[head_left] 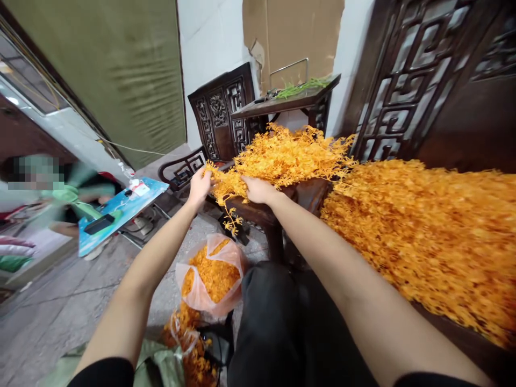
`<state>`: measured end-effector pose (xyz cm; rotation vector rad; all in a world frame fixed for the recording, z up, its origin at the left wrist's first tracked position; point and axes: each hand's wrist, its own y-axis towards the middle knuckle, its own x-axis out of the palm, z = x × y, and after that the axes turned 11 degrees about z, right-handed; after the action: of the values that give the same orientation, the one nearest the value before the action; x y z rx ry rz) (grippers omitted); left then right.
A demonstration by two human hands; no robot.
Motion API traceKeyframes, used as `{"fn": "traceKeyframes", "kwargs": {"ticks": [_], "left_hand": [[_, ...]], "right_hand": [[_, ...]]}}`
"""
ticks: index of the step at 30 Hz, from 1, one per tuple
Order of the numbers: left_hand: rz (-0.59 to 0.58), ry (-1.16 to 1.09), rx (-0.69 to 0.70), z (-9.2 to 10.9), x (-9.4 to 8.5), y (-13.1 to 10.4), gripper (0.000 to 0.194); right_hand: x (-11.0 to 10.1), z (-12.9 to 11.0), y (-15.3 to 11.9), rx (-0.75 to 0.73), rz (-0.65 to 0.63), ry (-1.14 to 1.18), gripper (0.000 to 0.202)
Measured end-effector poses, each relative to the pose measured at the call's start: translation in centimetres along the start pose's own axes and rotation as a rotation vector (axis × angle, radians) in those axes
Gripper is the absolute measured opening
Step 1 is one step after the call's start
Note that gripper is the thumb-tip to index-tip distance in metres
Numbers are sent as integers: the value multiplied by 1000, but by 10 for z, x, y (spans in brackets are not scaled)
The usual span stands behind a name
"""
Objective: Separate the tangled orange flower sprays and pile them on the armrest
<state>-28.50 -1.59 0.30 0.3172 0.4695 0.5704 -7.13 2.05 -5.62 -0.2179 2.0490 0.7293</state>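
Note:
Between my two hands stretches a bunch of orange plastic flower sprigs (226, 184), a few strands dangling below it. My left hand (200, 185) is closed around its left end. At the other end my right hand (258, 190) has its fingers wrapped in the orange sprigs. Just behind lies a larger heap of the same orange sprigs (296, 156) on a dark wooden table (262, 213). Fingertips of both hands are partly hidden by the strands.
A pink plastic bag (237, 252) of orange pieces stands on the floor. More orange sprigs (427, 231) cover the bench at right. Green stems (300, 88) lie on a dark side table (258, 109). At left, a person sits by a blue folding table (123, 207).

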Motion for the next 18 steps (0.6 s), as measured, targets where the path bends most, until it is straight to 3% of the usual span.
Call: {"fn": "traceKeyframes", "kwargs": {"ticks": [2, 5, 8, 10, 12, 15, 18], "left_hand": [[-68, -108, -44, 13, 19, 7, 24], [-224, -33, 160, 33, 35, 10, 24], [-384, 204, 503, 42, 35, -1, 37], [-381, 311, 584, 36, 32, -16, 62], [-272, 376, 492, 19, 31, -34, 98], [-158, 538, 253, -15, 34, -60, 142], [-195, 602, 137, -37, 29, -73, 144]], "right_hand": [[-7, -5, -4, -13, 118, 23, 66], [-15, -10, -8, -30, 292, 37, 75], [-14, -11, -7, 21, 250, -26, 75], [-10, -9, -4, 62, 177, -44, 55], [-8, -6, 1, 89, 142, -29, 41], [-9, -1, 7, 123, 122, -16, 48], [-10, 0, 5, 64, 96, 11, 57]]}}
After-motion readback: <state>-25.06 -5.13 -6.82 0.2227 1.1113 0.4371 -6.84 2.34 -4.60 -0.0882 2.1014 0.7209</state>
